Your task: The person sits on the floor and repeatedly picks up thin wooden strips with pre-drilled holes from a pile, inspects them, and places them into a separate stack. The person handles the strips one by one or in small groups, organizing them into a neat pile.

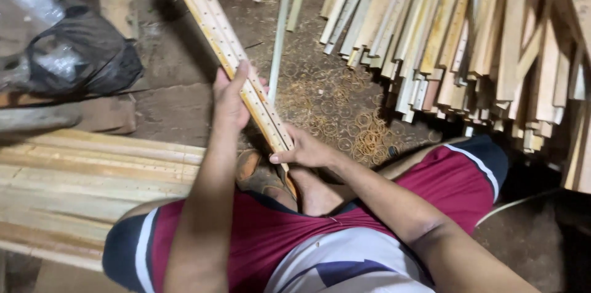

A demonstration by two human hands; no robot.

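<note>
gripping slat bundle (215, 22) (both hands (231, 99))

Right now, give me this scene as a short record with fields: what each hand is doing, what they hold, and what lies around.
left hand: grips the bundle of wooden slats higher up
right hand: pinches the same bundle lower down
bundle of wooden slats: long, pale, tilted away up and left
rubber bands: scattered on the dirt floor
slat pile: to the right
planks: to the left
black plastic bag: upper left
</note>
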